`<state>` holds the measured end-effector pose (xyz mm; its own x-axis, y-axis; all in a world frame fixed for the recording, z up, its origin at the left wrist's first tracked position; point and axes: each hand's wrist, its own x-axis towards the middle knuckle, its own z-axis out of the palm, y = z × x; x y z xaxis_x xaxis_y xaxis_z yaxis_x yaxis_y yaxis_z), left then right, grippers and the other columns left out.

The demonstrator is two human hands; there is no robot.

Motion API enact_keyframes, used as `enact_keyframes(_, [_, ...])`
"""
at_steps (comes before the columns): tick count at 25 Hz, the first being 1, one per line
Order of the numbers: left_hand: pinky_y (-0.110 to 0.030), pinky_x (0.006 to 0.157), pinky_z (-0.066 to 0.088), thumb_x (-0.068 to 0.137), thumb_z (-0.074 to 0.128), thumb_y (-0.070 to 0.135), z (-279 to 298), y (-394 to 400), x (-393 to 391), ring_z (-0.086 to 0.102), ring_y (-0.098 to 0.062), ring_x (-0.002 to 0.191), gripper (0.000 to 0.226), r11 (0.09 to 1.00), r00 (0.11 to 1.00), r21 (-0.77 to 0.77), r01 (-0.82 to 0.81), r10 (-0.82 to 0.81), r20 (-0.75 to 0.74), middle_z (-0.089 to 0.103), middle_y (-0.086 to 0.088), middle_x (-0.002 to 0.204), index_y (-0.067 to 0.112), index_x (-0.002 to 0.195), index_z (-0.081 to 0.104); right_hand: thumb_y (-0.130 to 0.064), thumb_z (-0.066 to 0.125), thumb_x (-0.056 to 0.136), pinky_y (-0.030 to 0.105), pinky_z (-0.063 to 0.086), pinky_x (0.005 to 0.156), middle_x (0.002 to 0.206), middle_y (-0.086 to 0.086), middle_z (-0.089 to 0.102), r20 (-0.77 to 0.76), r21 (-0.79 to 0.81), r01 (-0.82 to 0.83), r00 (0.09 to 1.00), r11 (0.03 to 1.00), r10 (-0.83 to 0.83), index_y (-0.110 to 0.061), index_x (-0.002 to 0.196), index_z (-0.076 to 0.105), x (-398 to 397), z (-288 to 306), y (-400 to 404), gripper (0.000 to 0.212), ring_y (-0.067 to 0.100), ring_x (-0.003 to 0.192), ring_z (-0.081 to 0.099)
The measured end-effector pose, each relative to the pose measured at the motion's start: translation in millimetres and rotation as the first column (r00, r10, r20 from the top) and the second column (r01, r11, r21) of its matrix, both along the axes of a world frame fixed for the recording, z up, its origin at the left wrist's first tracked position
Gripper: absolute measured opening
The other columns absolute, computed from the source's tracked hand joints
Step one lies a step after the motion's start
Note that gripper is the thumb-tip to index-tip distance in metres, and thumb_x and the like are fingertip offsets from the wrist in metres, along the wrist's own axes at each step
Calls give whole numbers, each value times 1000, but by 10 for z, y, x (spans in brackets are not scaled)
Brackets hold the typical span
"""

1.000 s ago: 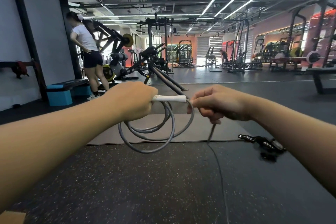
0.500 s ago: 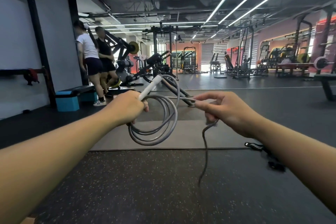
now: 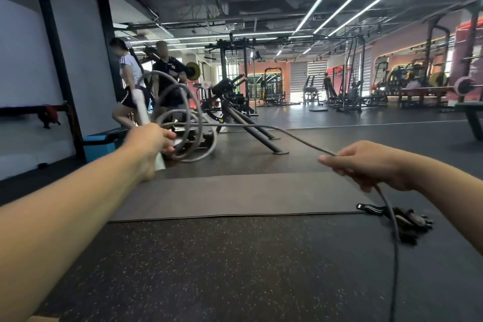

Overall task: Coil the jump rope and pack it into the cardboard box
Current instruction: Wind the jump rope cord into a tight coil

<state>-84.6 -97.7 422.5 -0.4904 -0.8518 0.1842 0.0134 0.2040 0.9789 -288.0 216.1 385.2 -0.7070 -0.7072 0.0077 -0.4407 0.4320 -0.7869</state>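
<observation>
1. The white handle (image 3: 141,110) and the gathered loops (image 3: 183,123) of the jump rope are held closed in the left hand (image 3: 151,141), raised in front of the body, so that the turns hang together and do not spring apart.
2. The free length of the jump rope (image 3: 295,138) is pinched between thumb and fingers of the right hand (image 3: 366,165), well apart from the left; the span is thereby kept taut, probably to feed the next turn evenly.
3. Below the right hand, the remaining rope is left trailing down to the floor (image 3: 235,269).
4. The rope is seen as a smooth, round, grey cord, stiff enough to hold open circles; the handle is a slim, pale cylinder.
5. The floor is dark, speckled rubber, with a smoother grey mat (image 3: 235,193) laid on it.
6. The cardboard box cannot be clearly identified; packing is judged not yet begun.
</observation>
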Motion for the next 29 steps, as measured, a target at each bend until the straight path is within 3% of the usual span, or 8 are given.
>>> enact_keyframes(5, [-28, 76, 44, 95, 38, -9, -131, 115, -53, 42, -18, 55, 35, 994, 993, 91, 55, -65, 101, 44, -7, 63, 8, 72, 59, -22, 49, 104, 22, 20, 43, 65, -2, 25, 387, -525, 56, 904, 849, 180, -5, 117, 62, 109, -63, -246, 26, 11, 53, 22])
enact_keyframes(8, [-24, 54, 44, 103, 36, 4, -185, 584, -325, 44, -11, 34, 33, 890, 962, 369, 268, -229, -146, 37, 0, 49, 12, 74, 49, -26, 60, 95, 26, 20, 51, 66, -3, 31, 428, -623, 27, 848, 781, 313, -7, 122, 61, 398, -203, -776, 33, 12, 57, 26])
enact_keyframes(12, [-28, 53, 41, 108, 40, 21, -162, 1061, -545, 40, -7, 20, 35, 775, 884, 533, 339, -68, -463, 39, 1, 50, 13, 75, 42, -64, 77, 71, 26, 25, 55, 85, -1, 43, 364, -721, -67, 810, 690, 460, -19, 109, 72, 703, -397, -1156, 60, 9, 59, 31])
enact_keyframes(14, [-26, 54, 43, 107, 44, 24, -169, 1203, -572, 49, -8, 32, 36, 772, 855, 546, 325, 7, -519, 50, 1, 44, 10, 74, 47, -58, 78, 76, 27, 28, 54, 88, -1, 53, 300, -755, -62, 852, 652, 429, -15, 120, 71, 821, -432, -1263, 62, 8, 59, 37])
enact_keyframes(19, [-39, 77, 58, 100, 54, 25, -152, 1369, -646, 58, -19, 58, 28, 818, 896, 503, 280, -35, -442, 61, -2, 63, 10, 78, 62, -37, 70, 95, 34, 58, 75, 91, -2, 82, 328, -828, 162, 917, 537, 229, -32, 108, 67, 1019, -426, -1470, 14, 17, 88, 77])
enact_keyframes(23, [-17, 44, 49, 97, 59, 33, -283, 1432, -551, 63, -13, 42, 30, 771, 898, 512, 378, -171, -406, 64, 2, 50, 17, 72, 62, -36, 71, 94, 33, 59, 70, 84, 5, 79, 275, -864, 198, 956, 463, 104, -18, 99, 72, 981, -339, -1414, 18, 19, 80, 74])
enact_keyframes(27, [-40, 94, 55, 91, 65, 37, -357, 1490, -446, 66, -20, 100, 18, 736, 935, 594, 325, -155, -319, 70, -2, 97, 21, 84, 69, -28, 68, 95, 20, 42, 45, 52, -9, 63, 247, -844, 205, 969, 496, 20, -18, 74, 64, 1005, -343, -1307, 24, 5, 47, 54])
enact_keyframes(29, [-45, 95, 53, 87, 66, 30, -387, 1427, -418, 62, -21, 98, 13, 713, 945, 641, 284, -93, -315, 64, -1, 99, 21, 95, 69, -25, 66, 96, 21, 38, 45, 51, -10, 59, 159, -823, 143, 987, 550, -18, -17, 75, 66, 982, -367, -1226, 22, 3, 44, 48])
